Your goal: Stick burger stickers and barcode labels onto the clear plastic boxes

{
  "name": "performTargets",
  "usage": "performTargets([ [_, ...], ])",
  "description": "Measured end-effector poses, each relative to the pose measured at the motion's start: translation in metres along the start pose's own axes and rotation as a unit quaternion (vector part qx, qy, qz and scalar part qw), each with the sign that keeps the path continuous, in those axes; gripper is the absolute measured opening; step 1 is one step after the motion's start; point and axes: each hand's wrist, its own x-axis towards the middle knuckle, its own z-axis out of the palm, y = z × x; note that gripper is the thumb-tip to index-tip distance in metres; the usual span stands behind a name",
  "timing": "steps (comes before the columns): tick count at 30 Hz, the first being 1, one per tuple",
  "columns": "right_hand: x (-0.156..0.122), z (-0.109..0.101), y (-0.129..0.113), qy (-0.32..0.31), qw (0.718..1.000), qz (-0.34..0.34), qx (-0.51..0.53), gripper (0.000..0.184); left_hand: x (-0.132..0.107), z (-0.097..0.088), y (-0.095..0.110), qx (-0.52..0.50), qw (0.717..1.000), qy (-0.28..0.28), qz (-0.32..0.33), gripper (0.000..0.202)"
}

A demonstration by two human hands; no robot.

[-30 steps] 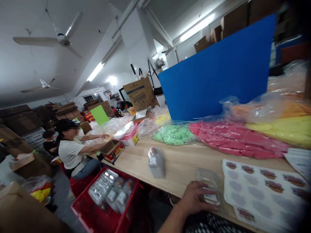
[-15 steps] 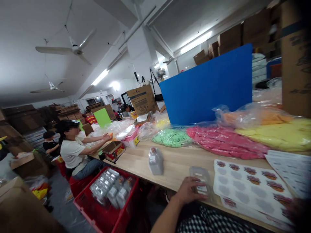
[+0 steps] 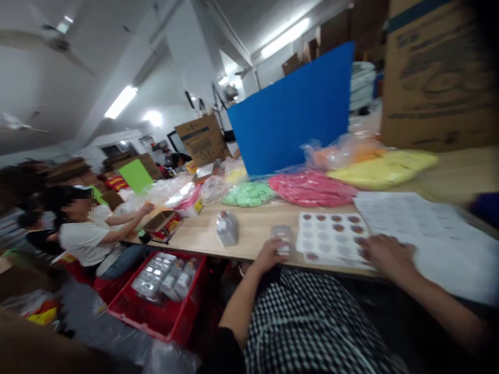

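Note:
My left hand rests on the near edge of the wooden table, its fingers curled over a small clear plastic case. My right hand lies on the lower right part of a sticker sheet with rows of round brown-and-red stickers; its fingers are bent onto the sheet, blurred. A second clear pack stands on the table left of the left hand.
Bags of green, pink and yellow pieces lie before a blue board. White sheets lie at right, beneath a cardboard box. A red crate of packs stands on the floor. Another person sits at left.
The view has swung right and down. My right hand has come into view on the sticker sheet. My left hand stays on the clear case.

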Motion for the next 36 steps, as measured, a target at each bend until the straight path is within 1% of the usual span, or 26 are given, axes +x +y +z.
performTargets([
  [1,0.0,-0.001,0.002,-0.036,0.999,-0.004,-0.014,0.017,0.001,0.0,0.0,-0.006,1.0,-0.002,0.001,0.048],
  [3,0.0,-0.001,0.006,-0.057,0.998,0.013,-0.037,0.011,0.006,0.0,-0.005,-0.02,1.0,-0.008,0.003,0.045],
  [8,0.006,0.007,0.023,-0.075,0.994,0.065,-0.05,0.022,0.018,0.002,-0.017,-0.032,0.999,-0.025,0.013,0.043],
  [10,0.005,0.005,0.028,-0.079,0.994,0.067,-0.039,0.024,0.018,0.001,-0.017,-0.027,0.999,-0.024,0.017,0.044],
  [12,0.001,0.0,0.03,-0.081,0.995,0.058,-0.028,0.024,0.016,0.001,-0.016,-0.024,0.999,-0.023,0.021,0.044],
  [14,-0.004,-0.01,0.029,-0.053,0.998,0.04,-0.012,0.024,0.016,0.001,-0.016,-0.026,0.999,-0.023,0.024,0.044],
  [16,-0.007,-0.023,0.022,0.011,0.999,0.032,0.019,0.024,0.016,0.002,-0.017,-0.029,0.999,-0.024,0.024,0.043],
  [18,-0.003,-0.033,0.009,0.068,0.994,0.052,0.072,0.023,0.016,0.002,-0.018,-0.031,0.999,-0.025,0.018,0.043],
  [19,0.002,-0.036,0.001,0.076,0.989,0.068,0.109,0.022,0.016,0.002,-0.019,-0.03,0.999,-0.025,0.015,0.043],
  [21,0.017,-0.034,-0.017,0.049,0.975,0.1,0.191,0.022,0.016,0.002,-0.019,-0.024,0.999,-0.025,0.017,0.044],
  [22,0.027,-0.029,-0.027,0.023,0.967,0.11,0.227,0.022,0.015,0.002,-0.019,-0.021,0.999,-0.025,0.021,0.044],
  [24,0.048,-0.01,-0.046,-0.038,0.955,0.113,0.273,0.023,0.015,0.002,-0.02,-0.017,0.999,-0.024,0.03,0.045],
  [28,0.086,0.043,-0.08,-0.151,0.94,0.07,0.298,0.024,0.015,0.002,-0.02,-0.014,0.999,-0.023,0.039,0.045],
  [30,0.102,0.068,-0.093,-0.198,0.927,0.054,0.313,0.022,0.015,0.001,-0.021,-0.01,0.999,-0.023,0.044,0.045],
  [33,0.121,0.098,-0.104,-0.261,0.901,0.048,0.342,0.02,0.016,0.001,-0.021,-0.002,0.999,-0.024,0.043,0.044],
  [36,0.132,0.121,-0.106,-0.293,0.876,0.049,0.379,0.022,0.016,0.001,-0.021,0.003,0.999,-0.026,0.044,0.044],
])
